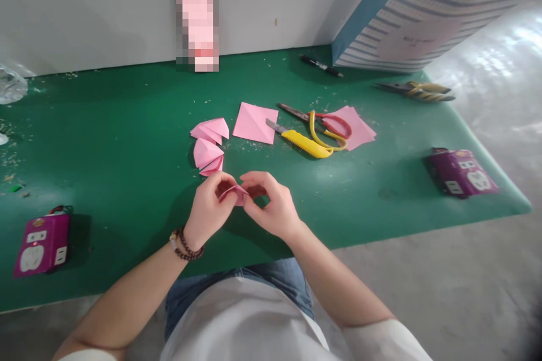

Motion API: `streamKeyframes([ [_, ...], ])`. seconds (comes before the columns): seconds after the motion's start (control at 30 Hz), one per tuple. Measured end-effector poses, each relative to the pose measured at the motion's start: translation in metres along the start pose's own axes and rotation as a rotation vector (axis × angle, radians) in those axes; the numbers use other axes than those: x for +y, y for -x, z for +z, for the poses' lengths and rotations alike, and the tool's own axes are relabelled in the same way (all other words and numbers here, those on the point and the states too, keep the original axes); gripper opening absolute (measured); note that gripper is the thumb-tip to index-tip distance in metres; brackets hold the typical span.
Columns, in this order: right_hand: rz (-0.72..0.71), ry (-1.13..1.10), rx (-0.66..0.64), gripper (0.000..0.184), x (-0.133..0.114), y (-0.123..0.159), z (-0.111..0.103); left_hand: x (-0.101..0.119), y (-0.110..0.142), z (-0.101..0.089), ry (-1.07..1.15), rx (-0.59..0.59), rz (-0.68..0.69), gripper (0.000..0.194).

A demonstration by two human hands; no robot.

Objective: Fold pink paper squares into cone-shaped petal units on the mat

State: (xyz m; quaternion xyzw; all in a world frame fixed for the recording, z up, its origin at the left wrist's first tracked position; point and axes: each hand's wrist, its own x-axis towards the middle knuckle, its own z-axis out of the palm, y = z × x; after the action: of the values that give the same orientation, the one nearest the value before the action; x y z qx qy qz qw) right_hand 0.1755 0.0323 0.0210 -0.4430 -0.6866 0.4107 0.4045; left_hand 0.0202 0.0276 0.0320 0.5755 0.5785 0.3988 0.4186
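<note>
Between my two hands is a small piece of folded pink paper (239,196), mostly covered by fingers. My left hand (214,208) pinches its left side, and my right hand (271,203) pinches its right side. Just beyond my left hand lie folded pink paper pieces (208,152), bunched close together. A creased pink paper square (255,123) rests farther out on the green table (139,124). The tip of a yellow-handled utility knife (307,144) overlaps that square's right edge.
Scissors (317,121) with red and yellow handles lie partly over more pink sheets (359,127). A pen (320,65), pliers (417,91) and a striped paper bag (406,28) are at the back right. Purple power strips (42,245) sit at both sides. A blurred-out phone-like object (197,25) leans against the wall.
</note>
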Motion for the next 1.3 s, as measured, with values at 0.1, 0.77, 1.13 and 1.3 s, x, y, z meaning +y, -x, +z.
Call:
streamKeyframes([
  [0.1,-0.097,0.068,0.008,0.025,-0.001,0.0,0.0,-0.001,0.001,-0.001,-0.01,0.037,0.043,0.013],
  [0.77,-0.045,0.295,0.162,0.018,-0.008,0.006,-0.011,0.002,0.007,-0.001,-0.064,-0.138,-0.099,0.026],
  [1.13,-0.127,0.364,0.239,0.019,0.003,0.008,-0.005,0.005,0.005,-0.001,0.015,-0.191,-0.173,0.03],
  [1.3,-0.173,0.339,0.187,0.019,0.002,0.009,-0.006,0.005,0.004,-0.001,-0.024,-0.146,-0.138,0.015],
])
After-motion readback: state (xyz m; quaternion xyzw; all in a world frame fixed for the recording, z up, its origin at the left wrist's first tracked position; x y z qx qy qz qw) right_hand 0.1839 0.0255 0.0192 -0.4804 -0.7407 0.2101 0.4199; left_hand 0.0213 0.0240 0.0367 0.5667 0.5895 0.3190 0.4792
